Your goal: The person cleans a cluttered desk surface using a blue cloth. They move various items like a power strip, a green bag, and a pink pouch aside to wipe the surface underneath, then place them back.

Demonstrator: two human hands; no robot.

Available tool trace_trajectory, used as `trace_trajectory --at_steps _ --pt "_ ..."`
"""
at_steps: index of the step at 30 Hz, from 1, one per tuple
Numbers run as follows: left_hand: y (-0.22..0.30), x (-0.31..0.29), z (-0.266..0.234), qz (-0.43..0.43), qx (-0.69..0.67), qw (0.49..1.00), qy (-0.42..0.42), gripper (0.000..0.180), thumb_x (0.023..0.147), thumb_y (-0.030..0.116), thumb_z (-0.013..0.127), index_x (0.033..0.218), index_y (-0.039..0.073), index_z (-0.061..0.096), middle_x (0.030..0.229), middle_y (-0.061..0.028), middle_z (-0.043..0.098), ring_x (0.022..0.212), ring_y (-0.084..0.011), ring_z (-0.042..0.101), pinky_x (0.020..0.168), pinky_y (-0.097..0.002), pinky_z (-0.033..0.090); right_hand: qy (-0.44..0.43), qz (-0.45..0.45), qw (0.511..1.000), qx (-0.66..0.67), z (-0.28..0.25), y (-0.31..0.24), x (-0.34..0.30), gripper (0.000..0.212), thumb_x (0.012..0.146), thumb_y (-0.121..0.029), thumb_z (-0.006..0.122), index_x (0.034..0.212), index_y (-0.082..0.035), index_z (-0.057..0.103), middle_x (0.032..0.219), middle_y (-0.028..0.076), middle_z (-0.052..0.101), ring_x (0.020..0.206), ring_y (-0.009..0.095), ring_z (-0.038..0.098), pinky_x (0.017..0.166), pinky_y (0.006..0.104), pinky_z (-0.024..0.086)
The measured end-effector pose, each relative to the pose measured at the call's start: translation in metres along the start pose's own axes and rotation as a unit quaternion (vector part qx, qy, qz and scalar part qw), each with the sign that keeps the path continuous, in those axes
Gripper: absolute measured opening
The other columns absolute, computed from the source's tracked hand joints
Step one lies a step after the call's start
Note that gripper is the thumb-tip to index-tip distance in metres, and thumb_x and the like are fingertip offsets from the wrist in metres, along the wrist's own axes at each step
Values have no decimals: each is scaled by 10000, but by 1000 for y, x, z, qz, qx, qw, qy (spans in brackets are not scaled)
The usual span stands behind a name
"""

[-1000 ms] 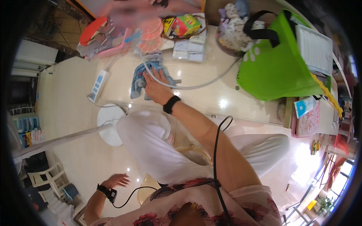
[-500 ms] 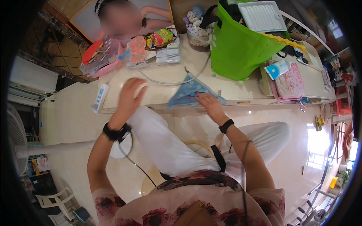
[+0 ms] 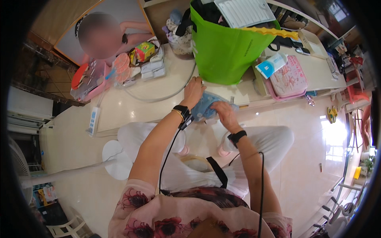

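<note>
A blue patterned cloth (image 3: 206, 104) lies at the near edge of the cream-coloured table, partly covered by my hands. My left hand (image 3: 193, 93) reaches to its far end, fingers bunched together at the corner near the green bag; the fingertips are partly hidden. On the cloth's right part rests my right hand (image 3: 226, 114), its fingers curled in and gripping the fabric. Both wrists wear black bands.
Just behind the hands stands a tall green bag (image 3: 226, 51). To the right lie a pink case (image 3: 291, 77) and a blue-and-white tube (image 3: 272, 65). A grey cable (image 3: 158, 99) curves across the table. At the left are a pink box (image 3: 95, 81) and a power strip (image 3: 93, 121).
My left hand has moved right, from above the table to the cloth's far corner. The cloth, spread as a triangle before, is now more gathered. My right hand's fingers have curled.
</note>
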State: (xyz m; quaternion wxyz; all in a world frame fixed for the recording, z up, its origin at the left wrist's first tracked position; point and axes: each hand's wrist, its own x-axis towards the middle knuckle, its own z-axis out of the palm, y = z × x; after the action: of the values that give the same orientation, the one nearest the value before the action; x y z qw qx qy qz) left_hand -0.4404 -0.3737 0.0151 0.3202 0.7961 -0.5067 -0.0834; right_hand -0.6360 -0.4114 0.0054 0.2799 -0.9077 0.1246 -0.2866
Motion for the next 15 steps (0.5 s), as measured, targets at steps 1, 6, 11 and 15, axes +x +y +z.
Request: trace_trajectory --at_steps 1,6,11,15 --pt "-9 1 0 -23 9 1000 -7 268 774 173 643 955 3 546 874 -186 595 850 -362 578 706 -441 460 -3 -5 1000 4 7 -2 1 277 694 68 517 935 -51 583 1008 113 603 979 307 539 857 385 428" --pt "-2 17 2 6 117 991 -68 174 836 35 408 982 -32 475 885 -237 607 793 -357 633 645 -424 512 9 15 1000 6 12 0 -4 324 691 86 508 967 -60 593 1024 108 600 999 298 535 856 394 414" --pt "0 16 -5 -77 37 996 -39 182 834 78 486 972 -39 464 869 -243 608 791 -391 617 654 -445 496 -1 42 999 -1 10 -11 1 288 738 64 497 974 -69 596 1047 104 599 1013 299 528 865 394 395" --pt "-4 14 -5 -99 -29 995 8 223 821 116 555 935 -56 469 835 -259 603 810 -411 599 660 -463 474 6 33 999 3 10 -8 1 274 747 56 501 971 -70 597 1050 98 599 1018 294 526 870 392 394"
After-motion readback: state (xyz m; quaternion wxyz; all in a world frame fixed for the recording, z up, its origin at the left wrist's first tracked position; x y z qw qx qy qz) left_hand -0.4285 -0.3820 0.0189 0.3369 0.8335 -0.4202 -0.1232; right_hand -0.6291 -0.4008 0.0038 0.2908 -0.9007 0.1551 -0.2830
